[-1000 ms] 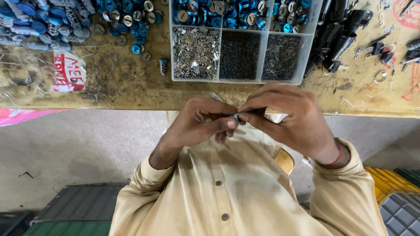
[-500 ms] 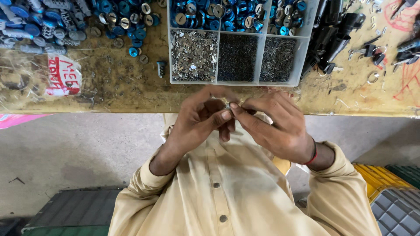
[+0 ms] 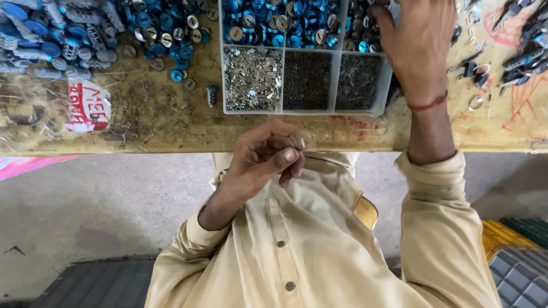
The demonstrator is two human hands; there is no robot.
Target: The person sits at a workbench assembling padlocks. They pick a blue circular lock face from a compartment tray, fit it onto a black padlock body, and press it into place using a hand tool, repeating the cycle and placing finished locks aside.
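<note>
My left hand (image 3: 260, 162) pinches a tiny metal part; my right hand (image 3: 414, 43), grip unclear, must reach the far tray (image 3: 365, 108) gently.

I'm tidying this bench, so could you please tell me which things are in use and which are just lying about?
In use:
left hand, fingertips pinched together
right hand, over the divided tray

Lying about:
blue caps
white label
dark tools
</note>
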